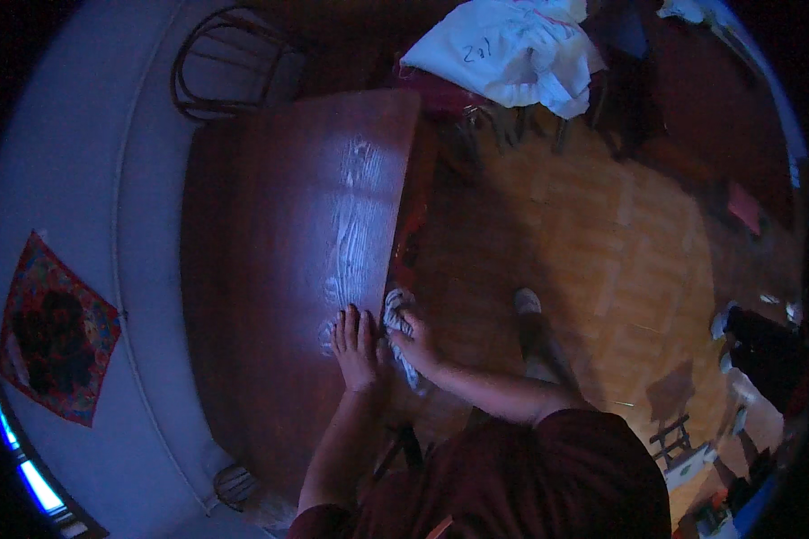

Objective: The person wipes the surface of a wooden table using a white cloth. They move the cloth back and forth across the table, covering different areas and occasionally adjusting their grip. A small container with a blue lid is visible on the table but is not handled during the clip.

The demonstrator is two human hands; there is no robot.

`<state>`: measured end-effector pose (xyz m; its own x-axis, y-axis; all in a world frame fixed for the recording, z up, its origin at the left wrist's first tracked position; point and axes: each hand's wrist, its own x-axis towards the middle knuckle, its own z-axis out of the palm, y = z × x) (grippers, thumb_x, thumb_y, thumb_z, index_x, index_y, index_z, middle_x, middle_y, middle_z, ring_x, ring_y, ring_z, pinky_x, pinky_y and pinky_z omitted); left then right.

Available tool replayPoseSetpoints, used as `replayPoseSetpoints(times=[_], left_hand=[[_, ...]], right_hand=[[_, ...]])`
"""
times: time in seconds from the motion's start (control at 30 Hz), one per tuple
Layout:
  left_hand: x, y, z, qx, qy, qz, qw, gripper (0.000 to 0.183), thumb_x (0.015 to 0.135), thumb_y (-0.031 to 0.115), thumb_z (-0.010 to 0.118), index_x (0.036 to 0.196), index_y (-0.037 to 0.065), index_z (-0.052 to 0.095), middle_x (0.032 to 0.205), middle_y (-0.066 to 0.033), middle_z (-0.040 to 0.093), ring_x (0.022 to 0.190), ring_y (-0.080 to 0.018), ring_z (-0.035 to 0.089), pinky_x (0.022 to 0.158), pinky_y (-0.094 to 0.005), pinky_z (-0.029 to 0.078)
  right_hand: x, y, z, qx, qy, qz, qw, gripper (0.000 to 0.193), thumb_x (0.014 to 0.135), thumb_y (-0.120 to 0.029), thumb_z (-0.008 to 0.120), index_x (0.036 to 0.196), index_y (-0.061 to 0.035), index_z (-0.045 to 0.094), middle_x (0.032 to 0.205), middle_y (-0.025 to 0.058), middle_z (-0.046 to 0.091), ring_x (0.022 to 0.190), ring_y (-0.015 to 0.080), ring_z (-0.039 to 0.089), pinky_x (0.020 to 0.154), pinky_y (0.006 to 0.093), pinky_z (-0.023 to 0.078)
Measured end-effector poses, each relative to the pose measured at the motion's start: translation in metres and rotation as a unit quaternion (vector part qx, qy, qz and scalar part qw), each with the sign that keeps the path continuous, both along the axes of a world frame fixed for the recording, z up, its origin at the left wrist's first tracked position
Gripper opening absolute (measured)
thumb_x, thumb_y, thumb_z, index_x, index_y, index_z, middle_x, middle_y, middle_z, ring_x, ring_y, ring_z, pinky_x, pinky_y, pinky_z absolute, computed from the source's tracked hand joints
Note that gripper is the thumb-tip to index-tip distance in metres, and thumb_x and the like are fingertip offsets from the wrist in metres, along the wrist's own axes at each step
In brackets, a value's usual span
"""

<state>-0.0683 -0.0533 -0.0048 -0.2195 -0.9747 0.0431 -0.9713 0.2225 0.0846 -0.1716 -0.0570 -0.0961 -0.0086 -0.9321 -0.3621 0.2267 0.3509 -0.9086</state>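
My left hand [357, 352] lies flat near the right edge of a dark reddish-brown wooden table [270, 242], its fingers stretched out over the grain. Just beside it, my right hand [415, 343] grips a light cloth with dark stripes or folds [394, 307]. The cloth is pressed along the table's side edge, and its lower end hangs down past my fingers. Part of the cloth is hidden under my right hand.
Beyond the table's far end stands a wooden chair [234, 63], with a white sack [508, 54] to its right. A red diamond-shaped hanging [58, 332] is on the left wall. Another person's dark-clothed leg [764, 350] shows at right, above a small folding stool [674, 440].
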Motion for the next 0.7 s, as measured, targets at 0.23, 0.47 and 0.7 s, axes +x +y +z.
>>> replayPoseSetpoints(times=[0.23, 0.47, 0.7], left_hand=[[-0.007, 0.002, 0.005, -0.003, 0.004, 0.014, 1.0, 0.049, 0.084, 0.02, 0.055, 0.13, 0.005, 0.047, 0.141, -0.0199, 0.037, 0.131, -0.04, 0.032, 0.107, -0.0516, 0.023], [-0.01, 0.005, 0.018, 0.0, 0.042, -0.006, 0.999, 0.042, 0.083, 0.017, 0.057, 0.124, 0.007, 0.053, 0.134, -0.018, 0.046, 0.123, -0.0383, 0.042, 0.101, -0.0482, 0.034], [0.059, 0.12, 0.009, -0.028, 0.031, 0.014, 0.999, 0.049, 0.08, 0.024, 0.062, 0.124, 0.007, 0.052, 0.132, -0.0165, 0.048, 0.121, -0.0365, 0.045, 0.1, -0.05, 0.033]], right_hand=[[-0.059, -0.134, -0.006, -0.029, -0.149, -0.127, 0.98, 0.05, 0.078, -0.01, 0.065, 0.126, -0.0033, 0.052, 0.114, 0.0055, 0.06, 0.106, 0.0189, 0.055, 0.094, 0.0329, 0.042], [-0.073, -0.155, 0.009, -0.156, 0.153, -0.155, 0.963, 0.043, 0.077, -0.014, 0.065, 0.119, -0.0064, 0.058, 0.097, 0.0168, 0.066, 0.093, 0.0257, 0.063, 0.082, 0.0384, 0.047], [0.057, 0.118, 0.015, -0.107, -0.006, -0.034, 0.994, 0.049, 0.075, -0.002, 0.059, 0.124, -0.0001, 0.051, 0.133, 0.0172, 0.046, 0.126, 0.0306, 0.042, 0.106, 0.0368, 0.031]])
